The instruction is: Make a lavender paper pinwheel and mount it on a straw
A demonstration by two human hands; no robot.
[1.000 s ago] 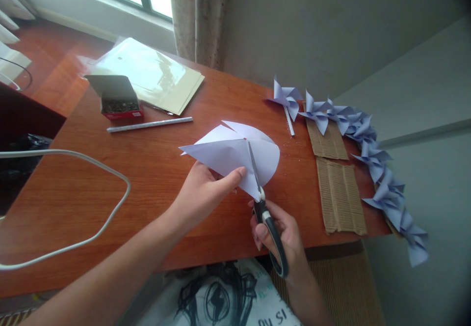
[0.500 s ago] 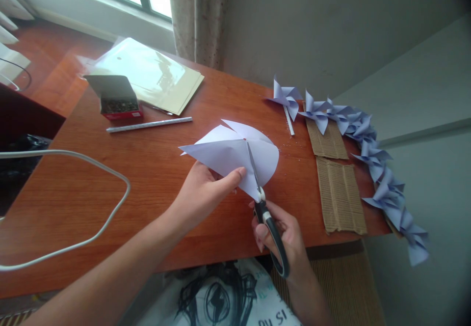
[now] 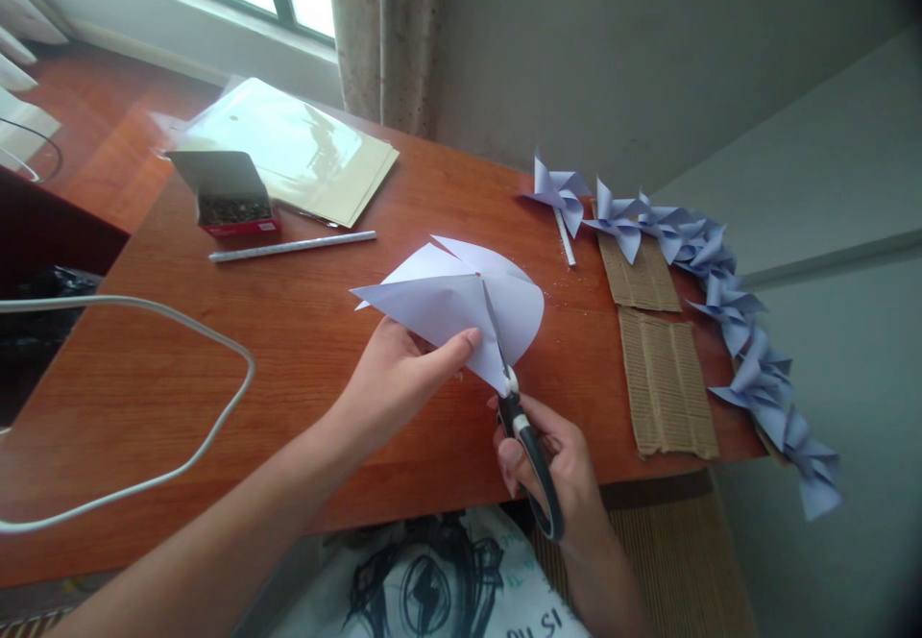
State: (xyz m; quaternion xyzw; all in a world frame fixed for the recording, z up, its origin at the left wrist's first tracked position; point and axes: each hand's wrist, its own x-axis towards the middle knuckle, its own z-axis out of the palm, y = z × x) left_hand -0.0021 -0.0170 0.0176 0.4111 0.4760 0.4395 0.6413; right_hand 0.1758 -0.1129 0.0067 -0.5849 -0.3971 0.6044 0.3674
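Observation:
My left hand (image 3: 393, 380) pinches the near edge of a pale lavender paper sheet (image 3: 443, 297), held just above the wooden table (image 3: 303, 350). The sheet has slits running toward its middle, and its right side is curved. My right hand (image 3: 558, 470) grips black-handled scissors (image 3: 522, 431) at the table's front edge. Their blades reach up into the paper from its lower right corner toward the centre.
A row of several finished lavender pinwheels (image 3: 720, 292) lines the table's right edge beside two corrugated cardboard strips (image 3: 663, 379). A red box of pins (image 3: 230, 201), a white stick (image 3: 292, 245), a plastic folder (image 3: 288, 143) and a white cable (image 3: 136, 306) lie to the left.
The scissors and paper hold almost the same pose; my right hand has crept slightly upward with the scissors.

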